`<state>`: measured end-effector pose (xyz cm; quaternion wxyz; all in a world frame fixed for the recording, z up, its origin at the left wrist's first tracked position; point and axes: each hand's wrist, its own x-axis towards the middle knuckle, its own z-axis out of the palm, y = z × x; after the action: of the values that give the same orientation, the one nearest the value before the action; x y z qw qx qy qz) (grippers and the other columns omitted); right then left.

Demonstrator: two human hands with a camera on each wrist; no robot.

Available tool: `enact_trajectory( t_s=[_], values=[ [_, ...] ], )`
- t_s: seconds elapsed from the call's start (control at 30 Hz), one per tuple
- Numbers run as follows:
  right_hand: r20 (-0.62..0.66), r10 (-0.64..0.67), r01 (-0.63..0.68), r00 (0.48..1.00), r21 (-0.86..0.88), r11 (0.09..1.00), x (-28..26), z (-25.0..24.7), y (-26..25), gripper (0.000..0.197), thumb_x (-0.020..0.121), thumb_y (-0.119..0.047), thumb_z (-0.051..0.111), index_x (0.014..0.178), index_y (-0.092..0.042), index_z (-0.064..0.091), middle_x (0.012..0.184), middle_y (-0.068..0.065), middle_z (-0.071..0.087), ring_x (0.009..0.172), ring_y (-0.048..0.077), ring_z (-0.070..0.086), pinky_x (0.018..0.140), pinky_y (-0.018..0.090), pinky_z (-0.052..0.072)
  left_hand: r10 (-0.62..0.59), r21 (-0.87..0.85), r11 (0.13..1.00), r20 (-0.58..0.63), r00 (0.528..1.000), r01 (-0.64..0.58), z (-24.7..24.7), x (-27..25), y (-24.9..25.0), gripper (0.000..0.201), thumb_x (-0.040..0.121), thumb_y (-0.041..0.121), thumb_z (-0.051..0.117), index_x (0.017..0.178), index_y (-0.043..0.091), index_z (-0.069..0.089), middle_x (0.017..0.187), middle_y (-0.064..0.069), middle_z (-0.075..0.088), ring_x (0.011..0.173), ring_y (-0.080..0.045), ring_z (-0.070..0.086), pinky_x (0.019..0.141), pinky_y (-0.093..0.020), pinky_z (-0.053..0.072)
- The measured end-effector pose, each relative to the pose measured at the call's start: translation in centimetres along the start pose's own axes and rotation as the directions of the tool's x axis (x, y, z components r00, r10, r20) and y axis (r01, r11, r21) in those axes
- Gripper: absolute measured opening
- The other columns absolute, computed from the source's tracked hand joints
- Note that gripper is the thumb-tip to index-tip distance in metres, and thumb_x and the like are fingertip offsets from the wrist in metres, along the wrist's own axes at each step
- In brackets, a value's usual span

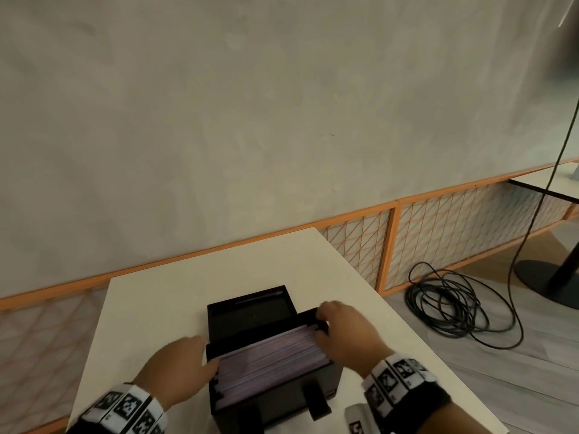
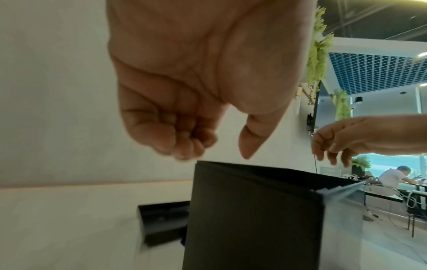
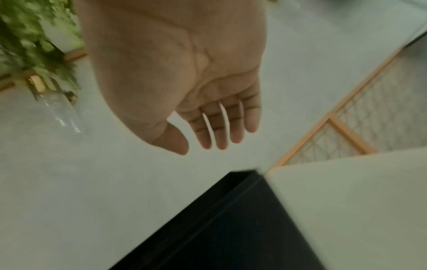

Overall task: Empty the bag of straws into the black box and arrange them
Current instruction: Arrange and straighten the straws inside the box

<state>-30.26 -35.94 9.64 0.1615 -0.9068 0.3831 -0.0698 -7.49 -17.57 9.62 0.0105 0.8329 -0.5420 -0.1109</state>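
The black box [image 1: 275, 399] stands on the near part of the table, filled with pale purple straws [image 1: 266, 355] lying lengthwise. My left hand [image 1: 185, 358] is at the box's left end, its thumb by the straw ends. In the left wrist view this left hand [image 2: 189, 138] has curled fingers, holds nothing, and its thumb points down at the box [image 2: 254, 219]. My right hand [image 1: 341, 333] rests at the right end. Its fingers are straight in the right wrist view [image 3: 208, 127], over the box [image 3: 231, 228]. No bag is visible.
The box's black lid [image 1: 247, 311] lies upturned just behind it on the white table [image 1: 188, 292]. A small grey object [image 1: 354, 415] lies near the box's right front corner. On the floor to the right are a coiled black cable [image 1: 454, 305] and a black stand base [image 1: 548, 277].
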Motion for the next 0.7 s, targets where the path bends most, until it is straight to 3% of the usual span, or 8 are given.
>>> enact_trajectory(
  t_s=[0.07, 0.13, 0.33, 0.43, 0.47, 0.53, 0.63, 0.7],
  values=[
    [0.074, 0.150, -0.141, 0.986, -0.111, 0.984, 0.3, 0.1, 2.0, 0.035, 0.092, -0.040, 0.042, 0.113, -0.015, 0.055, 0.115, 0.005, 0.061, 0.107, 0.026, 0.059, 0.082, 0.033, 0.046, 0.011, 0.061, 0.998, 0.156, 0.988, -0.021, 0.9, -0.7, -0.8, 0.044, 0.094, 0.052, 0.041, 0.061, 0.023, 0.035, 0.064, 0.007, 0.039, 0.058, -0.006, 0.040, 0.049, -0.019, 0.025],
    [0.226, 0.148, -0.077, 0.963, -0.295, 0.952, 0.3, 1.2, 2.8, 0.034, 0.099, -0.031, 0.036, 0.118, -0.009, 0.054, 0.123, 0.011, 0.059, 0.113, 0.030, 0.057, 0.087, 0.034, 0.045, 0.141, 0.119, 0.977, 0.256, 0.956, -0.176, 2.0, -0.8, -0.5, 0.046, 0.096, 0.046, 0.041, 0.059, 0.019, 0.040, 0.060, 0.005, 0.045, 0.052, -0.005, 0.044, 0.047, -0.018, 0.031],
    [0.247, 0.063, 0.032, 0.967, -0.366, 0.930, 0.7, 0.4, 1.3, 0.029, 0.098, -0.011, 0.036, 0.125, -0.006, 0.047, 0.126, 0.011, 0.057, 0.116, 0.027, 0.057, 0.095, 0.034, 0.044, 0.148, 0.190, 0.964, 0.192, 0.970, -0.184, 1.8, 0.2, -0.7, 0.040, 0.099, 0.024, 0.033, 0.061, 0.018, 0.039, 0.066, 0.005, 0.037, 0.056, -0.004, 0.034, 0.047, -0.015, 0.021],
    [0.252, 0.065, 0.013, 0.965, -0.296, 0.955, 1.2, -2.1, 1.0, 0.024, 0.096, -0.013, 0.038, 0.107, -0.009, 0.060, 0.089, 0.008, 0.061, 0.073, 0.022, 0.056, 0.079, 0.030, 0.047, 0.124, 0.234, 0.960, 0.133, 0.983, -0.153, -1.4, -0.5, -0.7, 0.013, 0.088, 0.011, 0.049, 0.085, 0.010, 0.062, 0.067, 0.003, 0.044, 0.057, -0.005, 0.034, 0.044, -0.018, 0.010],
    [0.289, 0.084, -0.004, 0.954, -0.268, 0.963, 1.3, -2.8, 0.8, 0.024, 0.095, -0.013, 0.042, 0.102, -0.008, 0.064, 0.084, 0.008, 0.061, 0.066, 0.019, 0.052, 0.072, 0.028, 0.046, 0.119, 0.291, 0.939, 0.228, 0.966, -0.185, -1.9, -0.7, -0.5, 0.016, 0.088, 0.006, 0.049, 0.098, 0.006, 0.061, 0.069, -0.001, 0.045, 0.060, -0.009, 0.040, 0.046, -0.021, 0.016],
    [0.405, 0.064, 0.072, 0.912, -0.311, 0.948, 0.8, -3.2, 0.1, 0.023, 0.090, -0.010, 0.054, 0.106, 0.001, 0.067, 0.103, 0.017, 0.067, 0.086, 0.029, 0.062, 0.076, 0.030, 0.047, 0.083, 0.279, 0.940, 0.373, 0.924, -0.197, -1.7, -0.5, 0.3, 0.019, 0.092, 0.005, 0.043, 0.106, 0.001, 0.056, 0.068, -0.003, 0.042, 0.062, -0.017, 0.048, 0.053, -0.024, 0.032],
    [0.397, 0.087, 0.076, 0.914, -0.377, 0.923, 1.6, -2.5, 0.6, 0.023, 0.092, -0.004, 0.049, 0.106, -0.003, 0.066, 0.106, 0.016, 0.065, 0.109, 0.033, 0.060, 0.074, 0.028, 0.043, 0.087, 0.274, 0.948, 0.267, 0.960, -0.162, -1.6, 0.3, 0.3, 0.030, 0.098, 0.024, 0.036, 0.076, 0.017, 0.055, 0.059, 0.000, 0.046, 0.043, -0.001, 0.046, 0.040, -0.010, 0.036],
    [0.341, 0.073, 0.044, 0.937, -0.324, 0.945, 1.3, -1.8, 1.1, 0.026, 0.094, -0.006, 0.044, 0.113, -0.006, 0.061, 0.110, 0.013, 0.063, 0.113, 0.031, 0.059, 0.083, 0.030, 0.048, 0.077, 0.254, 0.952, 0.344, 0.936, -0.172, -1.3, -0.1, 0.7, 0.022, 0.096, 0.012, 0.038, 0.097, 0.004, 0.059, 0.077, -0.008, 0.058, 0.063, -0.014, 0.059, 0.052, -0.020, 0.038]
  ],
)
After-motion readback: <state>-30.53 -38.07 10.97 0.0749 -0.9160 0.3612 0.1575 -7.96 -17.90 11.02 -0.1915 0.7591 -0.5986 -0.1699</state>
